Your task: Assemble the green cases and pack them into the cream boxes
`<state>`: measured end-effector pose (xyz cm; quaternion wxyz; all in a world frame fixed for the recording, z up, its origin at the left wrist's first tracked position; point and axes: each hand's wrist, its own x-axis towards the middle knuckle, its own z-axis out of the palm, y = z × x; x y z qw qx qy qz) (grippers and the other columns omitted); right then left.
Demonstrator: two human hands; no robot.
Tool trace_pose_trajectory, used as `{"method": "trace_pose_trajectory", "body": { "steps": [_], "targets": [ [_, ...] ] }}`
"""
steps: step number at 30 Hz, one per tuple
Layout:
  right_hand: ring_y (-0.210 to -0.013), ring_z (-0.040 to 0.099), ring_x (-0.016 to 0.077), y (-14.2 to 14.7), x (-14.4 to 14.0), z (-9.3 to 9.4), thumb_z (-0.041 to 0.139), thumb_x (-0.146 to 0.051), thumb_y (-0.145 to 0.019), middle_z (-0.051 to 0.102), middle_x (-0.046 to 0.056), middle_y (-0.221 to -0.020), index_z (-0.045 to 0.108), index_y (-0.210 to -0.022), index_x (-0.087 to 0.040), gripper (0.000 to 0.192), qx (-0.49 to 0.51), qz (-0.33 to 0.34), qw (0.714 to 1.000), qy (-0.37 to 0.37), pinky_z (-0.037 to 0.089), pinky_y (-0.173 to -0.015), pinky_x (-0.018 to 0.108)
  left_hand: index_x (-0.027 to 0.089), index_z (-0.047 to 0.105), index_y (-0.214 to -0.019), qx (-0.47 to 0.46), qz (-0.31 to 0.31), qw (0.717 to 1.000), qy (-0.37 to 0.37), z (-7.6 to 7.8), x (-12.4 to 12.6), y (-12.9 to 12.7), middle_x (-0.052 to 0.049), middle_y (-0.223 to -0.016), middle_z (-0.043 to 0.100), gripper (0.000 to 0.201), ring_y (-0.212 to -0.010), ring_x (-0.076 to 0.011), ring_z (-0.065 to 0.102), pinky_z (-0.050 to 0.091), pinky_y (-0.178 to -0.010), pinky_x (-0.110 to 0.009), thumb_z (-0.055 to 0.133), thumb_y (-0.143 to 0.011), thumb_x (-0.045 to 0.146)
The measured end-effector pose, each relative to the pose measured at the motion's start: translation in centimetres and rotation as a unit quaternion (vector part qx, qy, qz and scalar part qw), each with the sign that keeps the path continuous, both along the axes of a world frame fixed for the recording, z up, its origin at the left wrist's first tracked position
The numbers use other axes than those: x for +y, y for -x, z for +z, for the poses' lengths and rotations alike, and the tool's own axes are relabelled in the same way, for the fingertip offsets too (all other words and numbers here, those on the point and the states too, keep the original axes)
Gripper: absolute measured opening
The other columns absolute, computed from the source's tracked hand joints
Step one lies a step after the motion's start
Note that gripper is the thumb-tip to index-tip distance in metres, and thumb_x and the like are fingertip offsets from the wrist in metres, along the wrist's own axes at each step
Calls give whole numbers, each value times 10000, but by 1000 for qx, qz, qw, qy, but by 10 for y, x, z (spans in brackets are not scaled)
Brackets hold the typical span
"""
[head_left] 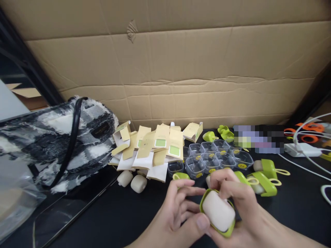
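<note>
Between my two hands is a cream-white rounded case (218,210), seated in a green cover (229,233) whose rim shows around it. My right hand (240,201) wraps the cover from the right, with bent fingers at the top edge of the white case. On the other side, my left hand (181,213) pinches the cover's left edge with its thumb and fingertips. Behind my right hand lie several similar green-covered cases with yellow loops, such as this one (266,184). Two bare cream cases (139,183) rest on the black table left of my hands.
Flattened small cardboard boxes (147,148) are heaped at the back, beside clear plastic trays (207,160). A fluffy black-and-white bag (77,137) is at the left. White cables and an adapter (302,150) lie right, near orange rings (310,138). A cardboard sheet (168,62) stands behind.
</note>
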<state>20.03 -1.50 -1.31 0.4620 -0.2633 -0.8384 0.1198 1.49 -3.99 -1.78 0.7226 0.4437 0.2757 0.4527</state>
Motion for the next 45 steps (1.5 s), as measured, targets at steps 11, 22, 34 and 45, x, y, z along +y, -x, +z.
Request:
{"method": "trace_pose_trajectory", "body": {
  "steps": [11,22,34,45],
  "targets": [
    [-877,588,193,4,5,3,715,-153,-674,474,31,-1026,360,-1064,-266,539,-7,39,999,-14,575,-706,299,181,539,-1064,22,-61,997,48,8,5,-10,3,-836,560,592,-675,-98,553,394,-544,-184,680,-743,659],
    [-884,687,159,-11,-12,7,614,-218,-922,627,23,-1048,531,-1067,-314,193,-54,80,991,94,585,-770,234,284,391,-1095,130,-71,981,-126,-8,10,11,50,-794,441,550,-577,-72,357,271,-507,-183,743,-749,524],
    [-672,617,170,-1,-17,-1,631,-166,-849,612,8,-803,468,-918,-268,204,-45,20,998,46,530,-590,271,267,505,-1005,244,8,933,-263,-16,4,8,25,-756,468,339,-552,-95,397,291,-471,-203,643,-811,509],
    [-680,635,144,-3,-8,5,568,-172,-921,658,41,-812,496,-940,-225,91,-75,53,995,-27,525,-615,236,302,429,-1054,157,-17,947,-279,-21,7,5,64,-725,404,397,-525,-74,331,256,-461,-191,718,-797,390]
  ]
}}
